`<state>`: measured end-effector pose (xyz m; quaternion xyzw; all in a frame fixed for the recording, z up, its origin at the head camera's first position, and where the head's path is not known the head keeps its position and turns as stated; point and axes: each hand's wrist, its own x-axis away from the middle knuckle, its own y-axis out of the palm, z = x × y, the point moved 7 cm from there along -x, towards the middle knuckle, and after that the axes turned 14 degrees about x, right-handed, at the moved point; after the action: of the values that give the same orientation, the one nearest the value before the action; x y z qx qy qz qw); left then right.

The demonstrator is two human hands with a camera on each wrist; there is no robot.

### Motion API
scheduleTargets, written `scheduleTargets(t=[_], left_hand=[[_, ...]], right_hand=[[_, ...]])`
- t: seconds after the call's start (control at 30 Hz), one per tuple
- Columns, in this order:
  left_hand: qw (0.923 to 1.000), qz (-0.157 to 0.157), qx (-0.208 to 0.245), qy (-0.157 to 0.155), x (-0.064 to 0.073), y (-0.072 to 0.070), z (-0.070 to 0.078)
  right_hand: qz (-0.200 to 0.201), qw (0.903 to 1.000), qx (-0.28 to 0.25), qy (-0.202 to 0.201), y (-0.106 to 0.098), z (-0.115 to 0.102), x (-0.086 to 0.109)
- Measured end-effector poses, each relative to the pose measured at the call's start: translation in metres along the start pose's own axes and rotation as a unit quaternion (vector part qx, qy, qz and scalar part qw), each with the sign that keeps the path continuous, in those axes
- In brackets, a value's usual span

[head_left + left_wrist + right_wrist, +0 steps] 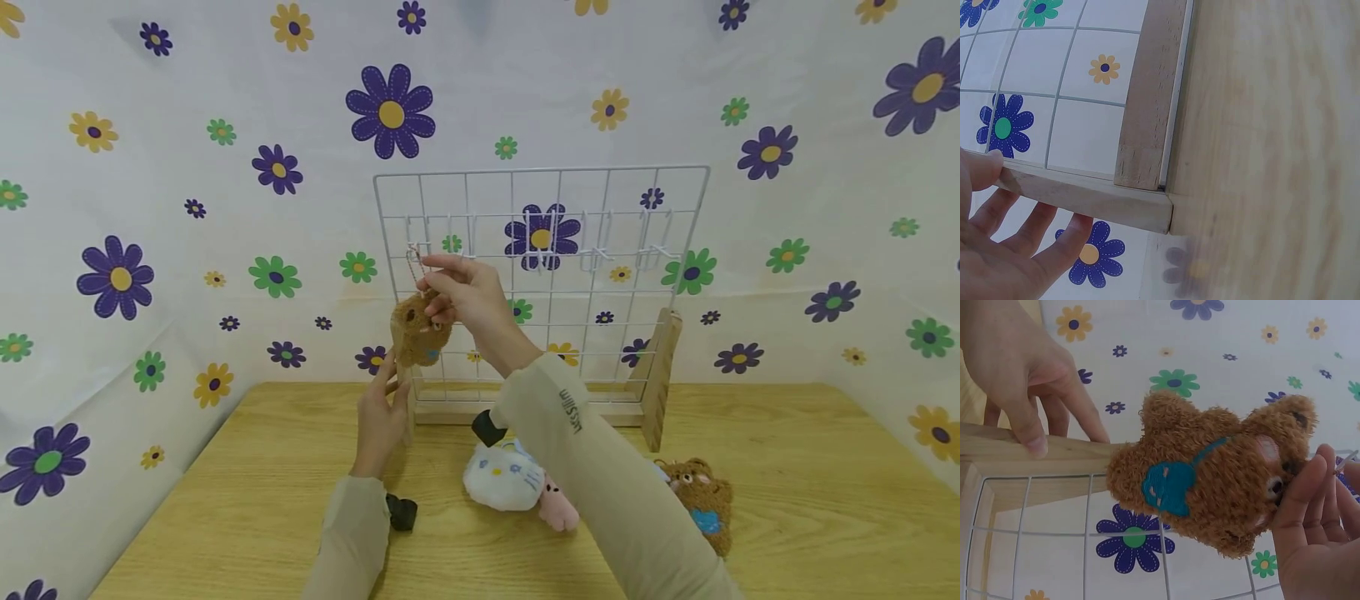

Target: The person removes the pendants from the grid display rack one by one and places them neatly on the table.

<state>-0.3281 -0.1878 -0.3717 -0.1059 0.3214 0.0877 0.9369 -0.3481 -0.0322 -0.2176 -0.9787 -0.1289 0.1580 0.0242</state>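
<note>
A brown plush bear [420,335] with a blue bib hangs at the left side of the white wire rack [540,170]. My right hand [483,312] pinches it at the head, thumb and fingers close by the nose in the right wrist view. The bear's ball chain [414,265] rises to the leftmost hook of the rack, its upper end overlapping the hook tip. Lower down, my left hand [381,421] grips the rack's wooden upright [1085,199], with the thumb on one side and the fingers on the other.
On the wooden table [247,492] lie a white cat-face plush [498,479], a pink plush [557,507] and another brown bear [705,500], partly behind my right sleeve. More white hooks [596,242] line the rack. Flower-printed cloth [315,108] stands behind.
</note>
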Motion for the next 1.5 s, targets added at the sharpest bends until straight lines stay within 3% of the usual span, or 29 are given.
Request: scheduleTargets(t=[0.13, 0.47, 0.67, 0.97, 1.1, 1.27, 1.5], left_hand=[[1.0000, 0.001, -0.002, 0.002, -0.001, 0.000, -0.001], [0.9990, 0.003, 0.001, -0.045, 0.000, -0.001, -0.001], [0.9989, -0.004, -0.006, -0.047, 0.001, -0.002, -0.001], [0.9960, 0.008, -0.001, -0.090, 0.000, -0.001, -0.006], [0.9968, 0.010, 0.000, -0.079, -0.001, -0.001, -0.005], [0.9987, 0.011, 0.000, -0.050, -0.001, -0.001, -0.003], [0.9976, 0.010, 0.007, -0.068, 0.000, -0.001, -0.005]], right_hand=[[0.017, 0.9998, 0.000, -0.012, 0.001, -0.005, 0.003], [0.051, 0.9987, 0.006, -0.006, 0.005, -0.015, 0.006], [0.047, 0.9987, 0.002, -0.019, 0.008, -0.018, 0.007], [0.022, 0.9980, 0.042, -0.042, 0.013, -0.022, 0.013], [0.020, 0.9909, 0.112, -0.072, 0.014, -0.025, 0.018], [0.026, 0.9736, 0.188, -0.126, 0.014, -0.030, 0.024], [0.024, 0.9616, 0.231, -0.146, 0.009, -0.023, 0.029]])
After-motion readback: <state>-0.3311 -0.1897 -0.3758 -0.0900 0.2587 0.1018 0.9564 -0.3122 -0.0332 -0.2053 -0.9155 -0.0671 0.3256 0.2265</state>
